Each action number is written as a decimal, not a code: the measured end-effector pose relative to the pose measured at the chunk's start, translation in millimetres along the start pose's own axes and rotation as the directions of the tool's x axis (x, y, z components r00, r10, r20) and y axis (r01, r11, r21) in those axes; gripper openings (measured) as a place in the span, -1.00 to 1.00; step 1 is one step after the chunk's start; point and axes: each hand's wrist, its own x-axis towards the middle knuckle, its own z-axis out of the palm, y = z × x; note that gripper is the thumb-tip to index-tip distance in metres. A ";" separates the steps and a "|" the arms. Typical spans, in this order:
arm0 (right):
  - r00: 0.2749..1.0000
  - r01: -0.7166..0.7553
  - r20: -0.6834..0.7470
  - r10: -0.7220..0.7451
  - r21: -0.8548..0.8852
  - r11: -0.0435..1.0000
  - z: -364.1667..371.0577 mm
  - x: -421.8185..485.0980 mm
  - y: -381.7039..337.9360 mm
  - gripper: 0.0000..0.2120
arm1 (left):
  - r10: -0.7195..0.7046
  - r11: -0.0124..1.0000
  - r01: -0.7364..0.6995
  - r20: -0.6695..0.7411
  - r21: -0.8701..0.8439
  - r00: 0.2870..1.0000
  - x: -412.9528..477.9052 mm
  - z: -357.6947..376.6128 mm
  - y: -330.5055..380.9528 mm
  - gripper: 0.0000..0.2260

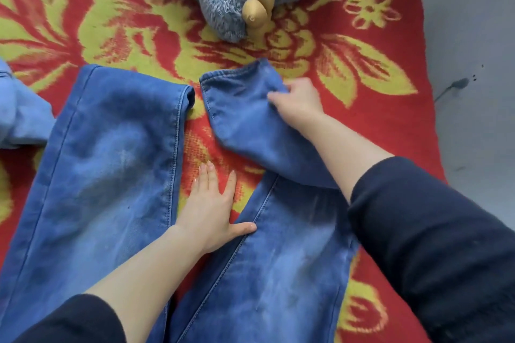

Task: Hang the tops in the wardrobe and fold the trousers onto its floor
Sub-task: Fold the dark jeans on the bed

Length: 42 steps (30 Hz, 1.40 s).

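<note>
Blue denim trousers point(106, 161) lie spread on the red-and-yellow flowered blanket point(133, 25), legs pointing far; the right hand point(298, 103) pinches the right leg's hem, seemingly to fold it; the left hand point(211, 203) lies flat between the legs, thumb on the inner seam, likely steadying the cloth.

No writing can be read. The faded blue denim jeans point(111, 161) and red floral blanket point(390, 125) bear none.
</note>
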 end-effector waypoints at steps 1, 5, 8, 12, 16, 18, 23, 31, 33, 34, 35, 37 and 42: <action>0.992 0.063 -0.109 -0.062 0.010 0.998 -13.2 8.4 -5.9 -0.82 | 0.003 1.000 -0.003 0.004 -0.003 1.000 0.5 -0.1 0.0 0.05; 0.918 0.065 -0.387 -0.085 -0.063 0.996 -73.2 52.6 1.4 -0.87 | 0.005 1.000 -0.004 0.029 -0.028 1.000 0.8 -0.6 0.8 0.04; 0.900 -0.305 -0.417 0.126 -0.398 0.865 -87.2 59.1 29.5 -0.38 | 0.009 1.000 -0.008 0.044 -0.023 0.999 1.9 -2.5 1.3 0.04; 0.979 -0.022 -0.184 -0.093 -0.541 0.841 -29.9 8.0 47.8 -0.46 | 0.024 1.000 -0.023 0.057 -0.020 0.998 3.0 -5.4 1.3 0.03; 0.989 0.047 -0.080 -0.123 -0.620 0.783 11.2 -46.1 65.9 -0.47 | 0.028 0.999 -0.025 0.073 -0.044 0.997 0.2 -9.5 1.9 0.03; 0.985 0.060 -0.083 -0.153 -0.661 0.748 20.3 -59.4 61.8 -0.43 | 0.054 0.995 -0.044 0.118 -0.089 0.992 -0.3 -19.6 0.5 -0.01; 0.982 0.176 -0.018 -0.189 -0.294 0.939 61.3 -64.5 -19.0 -0.78 | -0.047 0.774 -0.140 -0.275 -0.618 0.960 -11.5 -64.3 -78.1 -0.66; 0.948 -0.263 0.307 0.084 0.607 0.750 123.8 -81.2 -128.4 -0.75 | -0.539 0.417 0.130 -0.129 -0.900 0.832 -15.0 -96.2 -210.9 -0.38; 0.855 -0.274 0.507 -0.111 0.623 0.733 118.1 -97.4 -131.8 -0.60 | -0.493 0.175 0.005 -0.084 -0.985 0.866 -20.1 -113.4 -213.5 -0.63; 0.759 -0.279 0.626 -0.180 0.563 0.778 115.4 -109.7 -127.7 -0.54 | -0.497 0.034 -0.018 -0.033 -0.999 0.867 -25.1 -120.8 -215.4 -0.63; 0.645 -0.261 0.736 -0.203 0.462 0.847 112.8 -122.9 -120.2 -0.51 | -0.478 -0.091 0.007 0.049 -0.996 0.877 -31.4 -125.5 -219.1 -0.57; 0.426 -0.110 0.899 -0.100 0.161 0.981 107.7 -144.9 -104.0 -0.59 | -0.328 -0.171 0.176 0.224 -0.969 0.918 -45.4 -129.3 -228.5 -0.42; 0.143 -0.252 0.983 0.116 -0.077 0.965 93.7 -160.4 -73.7 -0.70 | -0.139 0.362 0.407 0.383 -0.839 0.913 -76.7 -115.9 -222.5 -0.69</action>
